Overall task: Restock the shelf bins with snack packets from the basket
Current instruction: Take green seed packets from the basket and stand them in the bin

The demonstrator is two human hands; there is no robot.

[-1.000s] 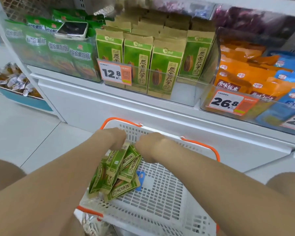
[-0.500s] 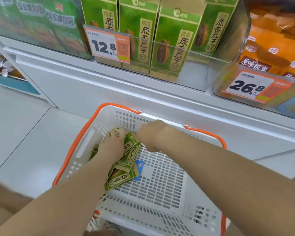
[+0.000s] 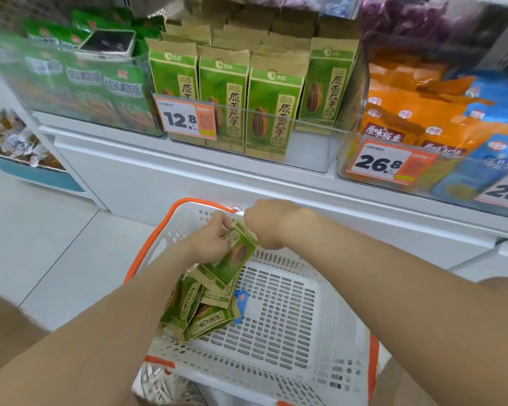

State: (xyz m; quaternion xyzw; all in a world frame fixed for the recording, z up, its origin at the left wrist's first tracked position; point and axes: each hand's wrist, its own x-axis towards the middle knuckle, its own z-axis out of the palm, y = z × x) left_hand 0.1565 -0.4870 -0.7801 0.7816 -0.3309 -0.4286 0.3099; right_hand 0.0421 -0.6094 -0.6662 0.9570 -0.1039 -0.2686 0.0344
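A white basket (image 3: 279,358) with orange handles stands on the floor below the shelf. Several green sunflower-seed packets (image 3: 200,312) lie piled in its left half. One green packet (image 3: 235,256) is raised above the pile near the basket's far rim. My left hand (image 3: 211,241) pinches its upper left part, and my right hand (image 3: 273,224) grips its top right corner with curled fingers. Straight above, a clear shelf bin (image 3: 314,148) holds upright rows of the same green packets (image 3: 264,112), with bare room at its front right.
A 12.8 price tag (image 3: 188,118) hangs on the bin front. At left is a bin of green crisp bags (image 3: 100,92) with a phone (image 3: 106,45) on top; at right, orange and blue packets (image 3: 417,118). A blue card (image 3: 241,300) lies in the basket.
Both hands have come up from the pile with one green packet, toward the basket's far rim. My view has tilted up, so more of the shelf shows.
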